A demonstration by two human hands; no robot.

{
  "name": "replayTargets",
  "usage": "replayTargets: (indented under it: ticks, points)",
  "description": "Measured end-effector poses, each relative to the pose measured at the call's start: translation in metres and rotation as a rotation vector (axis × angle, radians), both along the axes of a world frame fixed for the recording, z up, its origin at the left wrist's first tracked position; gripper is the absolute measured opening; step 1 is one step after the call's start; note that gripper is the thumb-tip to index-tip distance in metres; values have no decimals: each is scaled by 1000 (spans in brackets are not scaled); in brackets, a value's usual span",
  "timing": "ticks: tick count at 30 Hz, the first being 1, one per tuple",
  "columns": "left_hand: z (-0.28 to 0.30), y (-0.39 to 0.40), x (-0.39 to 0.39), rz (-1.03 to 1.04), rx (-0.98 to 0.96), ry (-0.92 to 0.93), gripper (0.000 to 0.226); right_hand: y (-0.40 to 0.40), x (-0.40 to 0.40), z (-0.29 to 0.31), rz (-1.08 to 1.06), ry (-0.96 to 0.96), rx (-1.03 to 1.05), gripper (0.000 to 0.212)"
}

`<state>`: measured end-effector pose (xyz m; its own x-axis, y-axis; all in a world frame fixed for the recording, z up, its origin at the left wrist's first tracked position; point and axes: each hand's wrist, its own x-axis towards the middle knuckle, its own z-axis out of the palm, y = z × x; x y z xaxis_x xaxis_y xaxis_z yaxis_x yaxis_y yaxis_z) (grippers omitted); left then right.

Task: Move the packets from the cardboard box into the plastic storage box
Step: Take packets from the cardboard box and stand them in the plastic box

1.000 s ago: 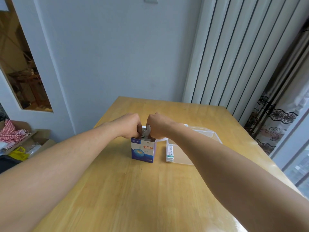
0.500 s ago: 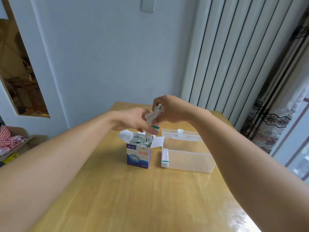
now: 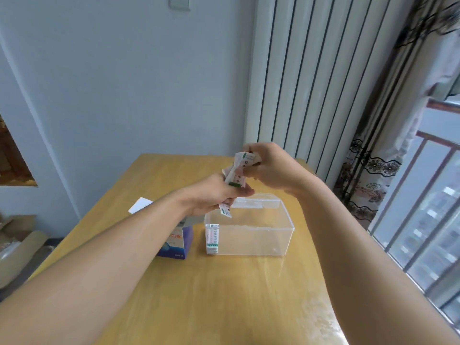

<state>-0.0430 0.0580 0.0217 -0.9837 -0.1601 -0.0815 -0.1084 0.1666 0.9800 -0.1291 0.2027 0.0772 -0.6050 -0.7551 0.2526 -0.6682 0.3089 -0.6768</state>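
Packets (image 3: 238, 171) are gripped by both hands above the clear plastic storage box (image 3: 261, 239): right hand (image 3: 267, 166) pinches their top, left hand (image 3: 219, 195) curls round their lower end. More packets (image 3: 212, 237) stand inside its left wall; cardboard box (image 3: 178, 241) sits just beside on the table (image 3: 224, 295).

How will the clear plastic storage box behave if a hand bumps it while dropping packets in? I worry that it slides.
The plastic storage box looks thin-walled and nearly empty, holding only a small stack of packets at its left end, so it is probably light. On the smooth, glossy table it would likely slide rather than tip, being low and wide.
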Motion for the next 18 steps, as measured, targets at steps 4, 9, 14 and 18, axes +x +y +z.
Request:
replayTargets:
  ticks: [4, 9, 14, 18]
  points:
    - [-8, -7, -18, 189, 15, 21, 34, 18, -24, -14, -126, -234, -257, 13]
    - [-17, -14, -30, 380, 197, 253, 40, 15, -28, -40, -109, -551, -371, 18]
    - [-29, -9, -36, 551, 254, 468, 38, 0, -27, -63, -127, -774, -539, 19]
    - [-38, -7, -38, 539, 357, 503, 39, -7, -28, -76, -89, -865, -587, 17]
